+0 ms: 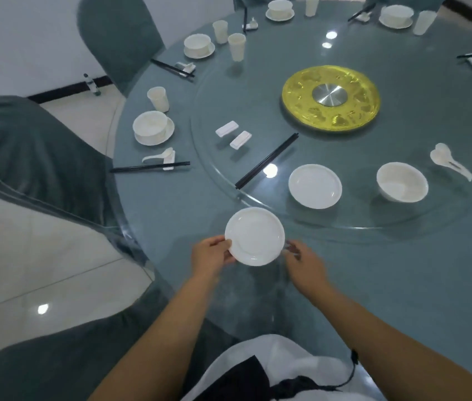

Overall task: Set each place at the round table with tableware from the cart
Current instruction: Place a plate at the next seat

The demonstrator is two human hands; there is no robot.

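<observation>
Two hands: we hold one white plate (255,236) above the desk (373,270).
Left hand (210,254): grips the plate's left rim.
Right hand (305,263): fingers at the right rim, grip unclear.

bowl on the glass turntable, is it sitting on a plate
No, the bowl stands directly on the glass turntable, apart from the plate to its left.
</observation>
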